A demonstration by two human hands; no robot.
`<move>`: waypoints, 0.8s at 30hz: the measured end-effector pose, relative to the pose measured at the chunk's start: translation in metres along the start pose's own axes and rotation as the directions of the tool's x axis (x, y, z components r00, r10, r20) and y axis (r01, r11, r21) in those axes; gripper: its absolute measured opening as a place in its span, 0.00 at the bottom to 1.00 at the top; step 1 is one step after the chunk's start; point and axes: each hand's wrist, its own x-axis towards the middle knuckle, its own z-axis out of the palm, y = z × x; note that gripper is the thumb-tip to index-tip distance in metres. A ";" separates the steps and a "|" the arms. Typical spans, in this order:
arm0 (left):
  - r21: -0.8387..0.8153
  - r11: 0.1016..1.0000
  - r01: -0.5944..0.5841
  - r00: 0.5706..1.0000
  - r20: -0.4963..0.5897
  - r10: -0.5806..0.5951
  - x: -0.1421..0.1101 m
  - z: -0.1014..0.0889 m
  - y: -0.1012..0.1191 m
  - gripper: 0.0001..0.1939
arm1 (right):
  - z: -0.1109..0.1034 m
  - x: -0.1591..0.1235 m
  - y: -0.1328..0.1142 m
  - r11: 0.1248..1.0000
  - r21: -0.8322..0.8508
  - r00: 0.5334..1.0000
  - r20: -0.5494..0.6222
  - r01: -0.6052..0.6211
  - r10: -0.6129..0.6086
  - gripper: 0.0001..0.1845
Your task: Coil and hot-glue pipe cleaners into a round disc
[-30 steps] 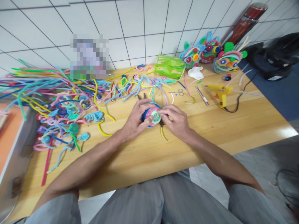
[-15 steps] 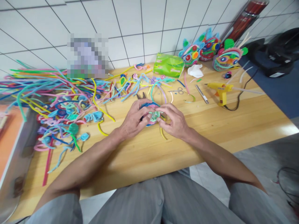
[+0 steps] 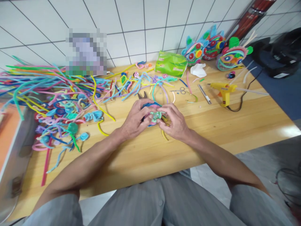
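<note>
Between my two hands is a round piece of coiled pipe cleaners [image 3: 155,116], light green on the side toward me, with pink and blue around it. My left hand [image 3: 137,120] is closed on its left side, thumb and forefinger pinching the green part. From the right, the fingers of my right hand [image 3: 173,121] are bent against the green part's edge. A yellow pipe cleaner [image 3: 164,135] sticks out below my right fingers. Just behind my left hand, the open jaws of pliers [image 3: 142,95] show; the rest is hidden.
Loose pipe cleaners [image 3: 58,94] cover the table's left side. Behind my hands are small scissors [image 3: 180,90], a pen-like cutter [image 3: 204,94] and a green tissue pack [image 3: 171,64]. A yellow glue gun [image 3: 222,91] lies at right, below several colourful pipe-cleaner heads [image 3: 231,58].
The view has shifted slightly. My hands keep nearly the same hold on the coiled piece; the right fingers have spread a little on the green part.
</note>
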 end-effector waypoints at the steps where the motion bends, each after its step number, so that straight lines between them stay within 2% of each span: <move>1: -0.001 1.000 -0.002 1.000 -0.002 0.002 0.000 0.000 0.000 0.17 | 0.000 0.000 0.000 1.000 0.000 1.000 0.006 -0.001 0.001 0.23; 15: 0.046 0.986 -0.163 0.982 -0.084 0.166 -0.001 0.004 -0.006 0.13 | 0.006 -0.004 0.001 1.000 -0.003 1.000 -0.028 -0.005 0.005 0.25; 24: 0.031 0.988 -0.153 0.985 -0.079 0.155 0.000 0.005 -0.008 0.13 | 0.009 -0.004 0.001 1.000 -0.017 0.997 -0.072 0.011 -0.012 0.25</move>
